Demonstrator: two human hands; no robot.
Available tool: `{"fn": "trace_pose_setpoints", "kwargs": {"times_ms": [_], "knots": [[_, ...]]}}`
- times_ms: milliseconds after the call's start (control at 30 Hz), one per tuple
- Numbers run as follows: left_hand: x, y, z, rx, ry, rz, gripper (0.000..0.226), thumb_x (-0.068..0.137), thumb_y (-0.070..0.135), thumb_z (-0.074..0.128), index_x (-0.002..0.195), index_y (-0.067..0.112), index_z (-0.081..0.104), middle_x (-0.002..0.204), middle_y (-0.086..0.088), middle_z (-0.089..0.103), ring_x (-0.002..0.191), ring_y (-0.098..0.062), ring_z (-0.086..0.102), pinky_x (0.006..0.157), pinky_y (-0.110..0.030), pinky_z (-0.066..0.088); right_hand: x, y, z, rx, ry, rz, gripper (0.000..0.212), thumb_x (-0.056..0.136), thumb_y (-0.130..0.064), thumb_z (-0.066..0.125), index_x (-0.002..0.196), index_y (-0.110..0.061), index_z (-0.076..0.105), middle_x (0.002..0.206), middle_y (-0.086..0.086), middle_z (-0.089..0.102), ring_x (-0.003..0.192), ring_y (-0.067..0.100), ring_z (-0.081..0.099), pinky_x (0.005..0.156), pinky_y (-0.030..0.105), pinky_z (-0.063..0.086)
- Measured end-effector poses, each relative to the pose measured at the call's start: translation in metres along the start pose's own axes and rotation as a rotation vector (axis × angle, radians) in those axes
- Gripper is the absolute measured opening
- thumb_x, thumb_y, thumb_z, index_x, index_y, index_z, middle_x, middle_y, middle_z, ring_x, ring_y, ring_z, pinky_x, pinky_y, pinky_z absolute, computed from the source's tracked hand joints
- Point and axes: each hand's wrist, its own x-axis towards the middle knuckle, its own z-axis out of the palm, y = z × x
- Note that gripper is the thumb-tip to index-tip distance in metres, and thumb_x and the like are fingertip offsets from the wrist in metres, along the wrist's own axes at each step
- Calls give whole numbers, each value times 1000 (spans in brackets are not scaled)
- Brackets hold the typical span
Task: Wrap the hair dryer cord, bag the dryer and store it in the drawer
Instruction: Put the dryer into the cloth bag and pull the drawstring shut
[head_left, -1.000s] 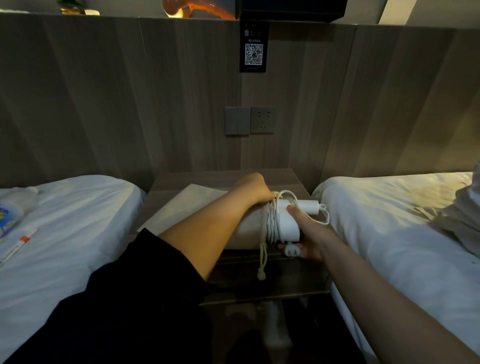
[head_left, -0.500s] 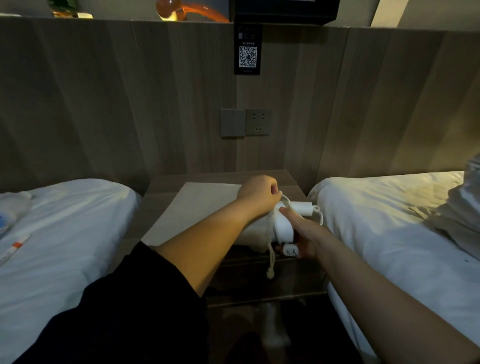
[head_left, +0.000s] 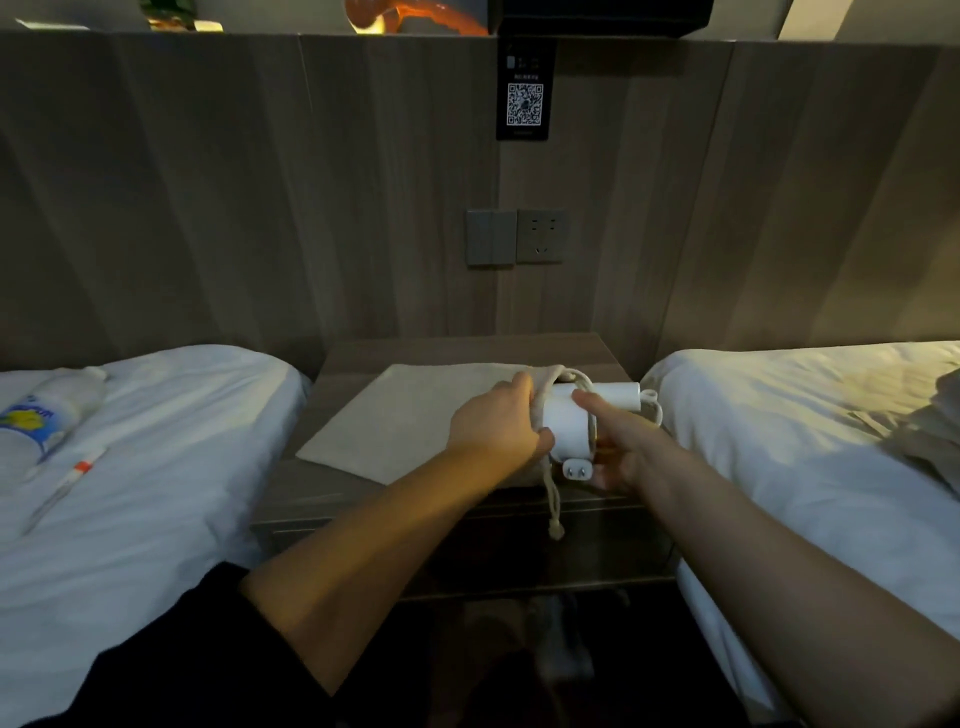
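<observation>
A white hair dryer (head_left: 571, 428) lies on its side at the front right of the wooden nightstand (head_left: 467, 348), its handle (head_left: 618, 391) pointing right. Its white plug (head_left: 576, 472) hangs just below the body. A beige drawstring bag (head_left: 410, 415) lies flat on the nightstand, its mouth pulled over the dryer's left end. My left hand (head_left: 493, 426) grips the bag's mouth. My right hand (head_left: 613, 441) holds the dryer from the right, one finger on top. A drawstring cord (head_left: 551, 499) dangles over the nightstand's front edge. The wound cord is mostly hidden.
White beds flank the nightstand, left (head_left: 130, 467) and right (head_left: 805, 441). A plastic bottle (head_left: 41, 421) and a pen-like stick (head_left: 78, 470) lie on the left bed. A switch and socket (head_left: 514, 236) sit on the wooden wall panel, below a QR sign (head_left: 524, 98).
My left hand has drawn the bag's mouth further right over the dryer, covering the wound cord. The right hand keeps hold of the dryer. The view has shifted slightly.
</observation>
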Motion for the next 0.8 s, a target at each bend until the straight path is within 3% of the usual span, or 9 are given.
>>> {"fn": "trace_pose_setpoints", "kwargs": {"times_ms": [100,167,267,367,467,600,700,800], "knots": [[-4,-4,12,0,-92,-136,44,86,41,53,123,17,45,117,-6,56,103,-25,55,80,-34,43,-3,4,8,104,0,11,37,79,-30,72,101,-13,46,99,16,56,85,34,59,82,50,53],[-8,-7,19,-32,-98,-214,38,89,36,50,118,13,54,119,-8,58,109,-26,55,90,-34,42,-2,7,14,153,5,4,40,80,-30,71,104,-14,43,106,15,53,91,35,57,86,53,52],[-15,-14,24,-32,-115,-141,28,85,37,53,97,14,63,94,-4,63,90,-23,59,73,-30,42,-3,10,20,196,6,18,51,77,-31,73,115,-14,43,116,16,53,95,37,56,79,54,53],[-15,-18,23,-74,-114,-82,21,83,34,54,84,15,63,86,-5,63,84,-25,60,68,-30,43,-5,9,24,228,23,27,61,78,-33,71,128,-16,41,116,16,52,95,37,56,73,50,53],[-18,-23,19,-72,-128,18,29,86,33,53,60,23,44,72,0,52,73,-21,52,63,-29,35,-6,10,29,301,39,25,52,79,-34,70,122,-17,43,116,16,55,100,36,60,75,50,54],[-22,-33,18,-152,-113,81,34,85,35,52,56,23,39,61,5,44,65,-16,45,54,-28,29,-12,14,36,378,3,37,40,81,-34,68,108,-16,45,102,13,57,104,33,61,87,49,53],[-20,-38,20,-242,-59,34,29,81,31,52,56,23,38,60,5,44,66,-18,46,55,-30,30,-11,19,36,406,-109,1,37,87,-17,62,119,-8,48,117,17,59,107,35,60,80,48,53],[-19,-41,22,-224,-35,23,25,81,31,54,61,18,46,61,2,46,64,-18,45,55,-31,31,-9,26,25,352,-221,-17,55,79,17,31,132,5,41,132,30,48,120,45,49,94,49,44]]}}
